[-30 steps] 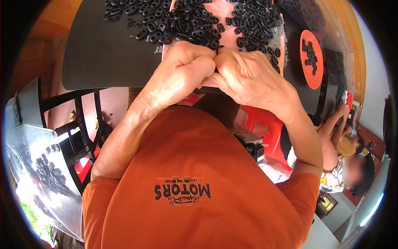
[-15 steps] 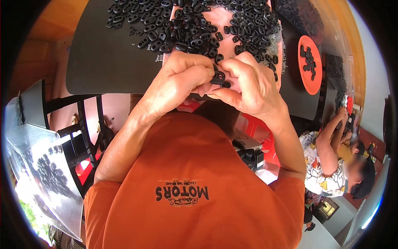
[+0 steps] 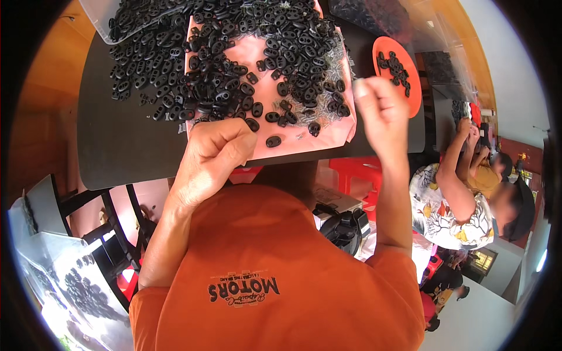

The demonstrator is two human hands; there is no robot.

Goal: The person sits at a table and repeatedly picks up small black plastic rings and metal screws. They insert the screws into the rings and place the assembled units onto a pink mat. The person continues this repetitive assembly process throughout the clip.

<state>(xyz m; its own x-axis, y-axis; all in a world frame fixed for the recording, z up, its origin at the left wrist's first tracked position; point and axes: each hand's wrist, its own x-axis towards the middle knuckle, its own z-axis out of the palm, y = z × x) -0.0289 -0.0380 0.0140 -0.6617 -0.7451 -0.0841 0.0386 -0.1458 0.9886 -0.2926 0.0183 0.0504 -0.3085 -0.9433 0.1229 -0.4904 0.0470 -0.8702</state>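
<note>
At the near left corner of the pink sheet (image 3: 249, 51), the person's left hand (image 3: 219, 149) has its fingers clenched into a fist; what they may grasp is hidden, so one cannot tell. Just beyond the sheet's right edge, the right hand (image 3: 383, 108) is raised, its fingers curled but blurred, and one cannot tell whether they are fully closed or grasping anything. Black oval pieces (image 3: 216, 93) with two holes lie heaped over the sheet's left and far parts, spilling past its left edge onto the dark desk (image 3: 129, 140). One loose oval piece (image 3: 273, 141) rests by the sheet's near edge, to the right of the left fist. Small springs (image 3: 333, 64) are scattered along the sheet's right side among more ovals. To the right of the sheet, an orange plate (image 3: 384, 45) bears small black parts (image 3: 395, 69), partly behind the right hand. Beyond the sheet's far left corner stands a clear tub (image 3: 96, 14).
</note>
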